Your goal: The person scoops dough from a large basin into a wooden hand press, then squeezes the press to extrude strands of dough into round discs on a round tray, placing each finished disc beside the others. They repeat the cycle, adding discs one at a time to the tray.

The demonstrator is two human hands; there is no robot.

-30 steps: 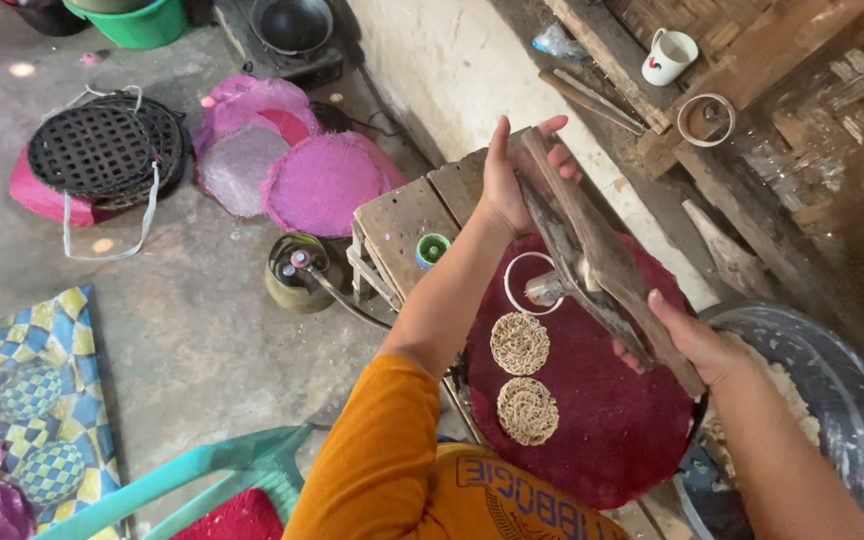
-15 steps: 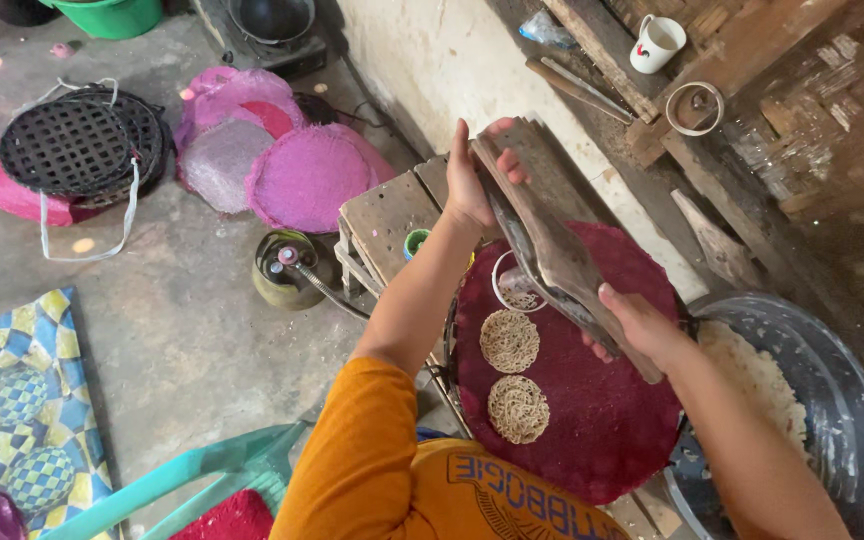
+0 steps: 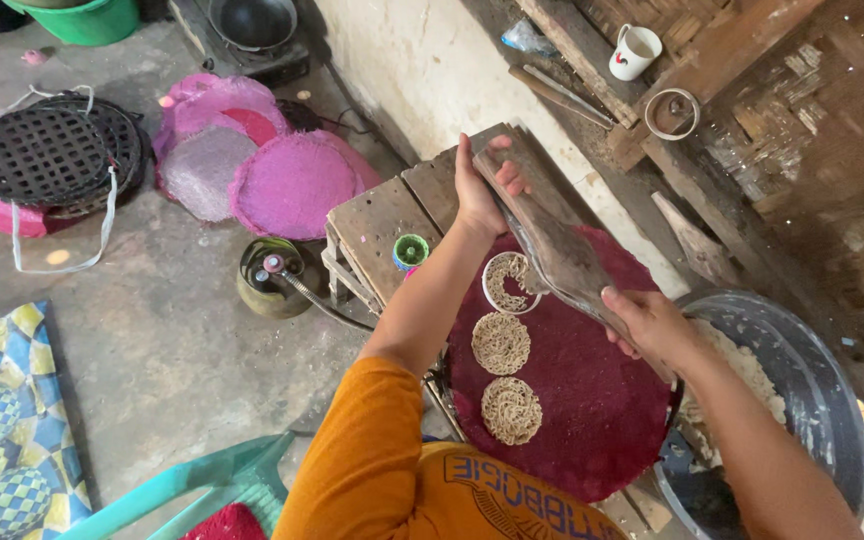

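Gripping far end of long wooden press [image 3: 560,250], left hand [image 3: 479,190] closed around it at 12 o'clock of dark red round tray [image 3: 592,420]. Right hand [image 3: 647,322] clasps near end at tray's 3 o'clock. Press spans above white ring mould [image 3: 505,281] with noodle strands. Two noodle discs [image 3: 500,343] lie at 6 o'clock of mould. Grey basin [image 3: 822,400] of dough at right.

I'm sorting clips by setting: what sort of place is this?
Probably a rustic home food workshop: noodle-like rounds drying on a dark red woven tray, a gas cylinder on the concrete floor, and a woven bamboo wall.
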